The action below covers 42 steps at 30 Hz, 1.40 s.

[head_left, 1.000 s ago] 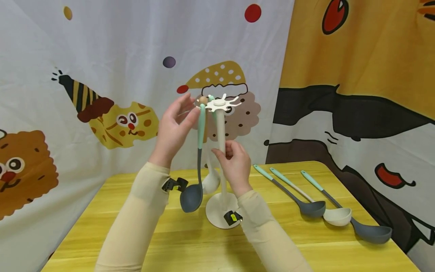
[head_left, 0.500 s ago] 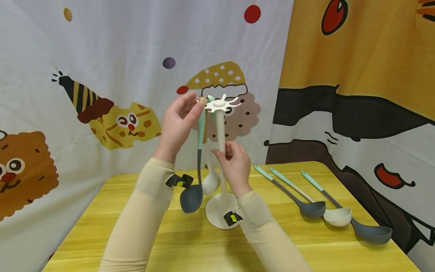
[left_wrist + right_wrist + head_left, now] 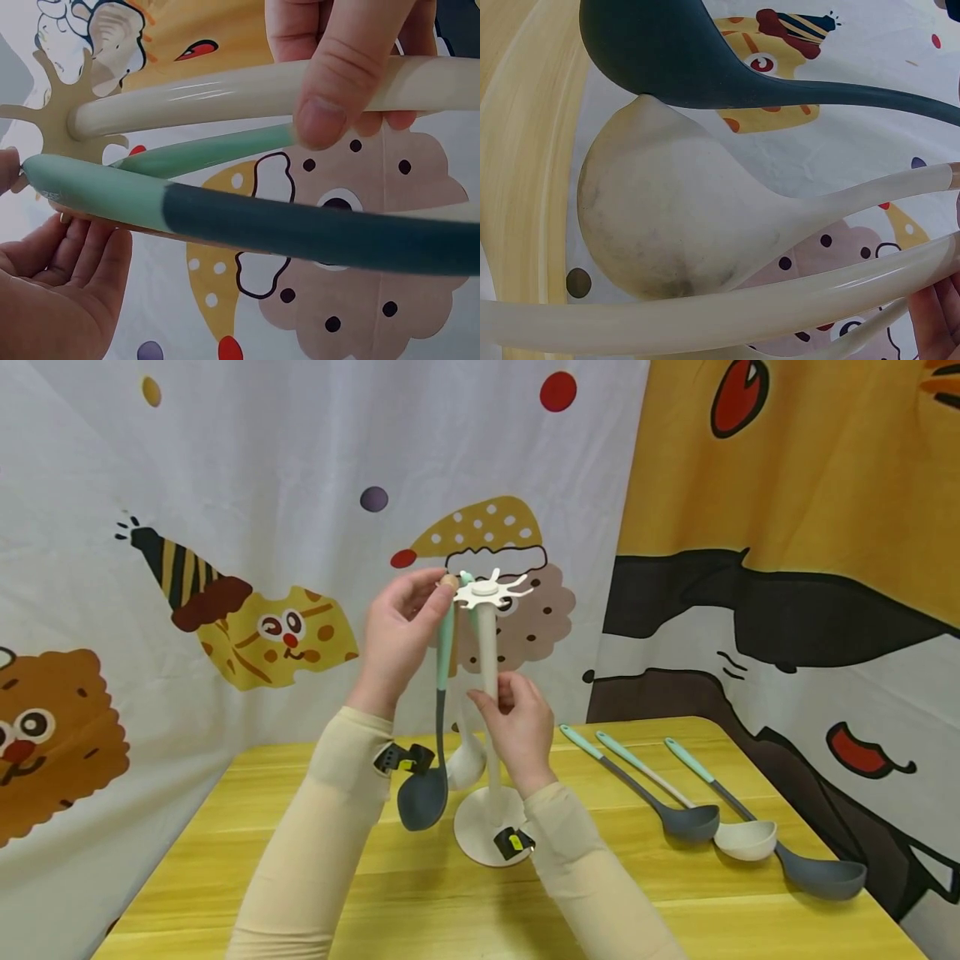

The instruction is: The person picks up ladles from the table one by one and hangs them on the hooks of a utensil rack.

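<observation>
A cream utensil stand [image 3: 488, 647] rises from a round base, with several hooks around its top. My right hand [image 3: 521, 727] grips its pole. On the stand's left side hangs a grey ladle [image 3: 422, 799] with a mint handle; behind it are a white ladle [image 3: 467, 762] and another mint handle [image 3: 210, 152]. My left hand [image 3: 401, 627] pinches the upper end of the grey ladle's handle. Its thumb is at the mint tip, and its other fingers lie behind a brown handle end [image 3: 449, 581]. How that mint tip sits on its hook is hidden.
To the right on the yellow wooden table [image 3: 420, 902] lie a grey ladle [image 3: 690, 821], a white ladle [image 3: 746, 840] and another grey ladle [image 3: 821, 877], all with mint handles. A printed cloth [image 3: 300, 460] hangs behind the table.
My left hand has moved slightly right, and its thumb and fingers have closed in on the grey ladle's handle top. My right hand and the stand stay in place.
</observation>
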Tool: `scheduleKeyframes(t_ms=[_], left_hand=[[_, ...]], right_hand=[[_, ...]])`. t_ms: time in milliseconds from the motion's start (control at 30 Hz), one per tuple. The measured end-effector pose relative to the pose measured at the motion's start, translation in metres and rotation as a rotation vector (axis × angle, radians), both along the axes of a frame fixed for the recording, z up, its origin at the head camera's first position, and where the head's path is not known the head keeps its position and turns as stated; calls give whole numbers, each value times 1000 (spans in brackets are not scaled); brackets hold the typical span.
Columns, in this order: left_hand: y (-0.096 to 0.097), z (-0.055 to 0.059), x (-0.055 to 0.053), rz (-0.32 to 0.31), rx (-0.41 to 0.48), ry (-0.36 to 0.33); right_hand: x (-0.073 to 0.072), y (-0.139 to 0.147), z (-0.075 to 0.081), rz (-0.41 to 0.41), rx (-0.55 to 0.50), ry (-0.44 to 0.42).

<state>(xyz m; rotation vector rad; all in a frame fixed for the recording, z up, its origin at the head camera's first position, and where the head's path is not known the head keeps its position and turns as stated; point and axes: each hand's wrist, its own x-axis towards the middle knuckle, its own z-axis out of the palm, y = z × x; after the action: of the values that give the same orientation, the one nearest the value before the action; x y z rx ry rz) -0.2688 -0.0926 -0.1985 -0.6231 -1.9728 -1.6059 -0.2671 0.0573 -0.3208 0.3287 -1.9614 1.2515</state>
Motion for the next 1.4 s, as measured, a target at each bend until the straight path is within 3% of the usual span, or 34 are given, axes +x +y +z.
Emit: scheduleKeyframes(t_ms=[533, 967, 1400], left_hand=[[2, -3, -2, 14, 32, -16], [2, -1, -2, -8, 64, 8], [2, -1, -2, -18, 62, 12]], right_hand=[[-1, 0, -1, 10, 5, 15], [-1, 3, 4, 48, -2, -69], [1, 13, 8, 187, 19, -129]])
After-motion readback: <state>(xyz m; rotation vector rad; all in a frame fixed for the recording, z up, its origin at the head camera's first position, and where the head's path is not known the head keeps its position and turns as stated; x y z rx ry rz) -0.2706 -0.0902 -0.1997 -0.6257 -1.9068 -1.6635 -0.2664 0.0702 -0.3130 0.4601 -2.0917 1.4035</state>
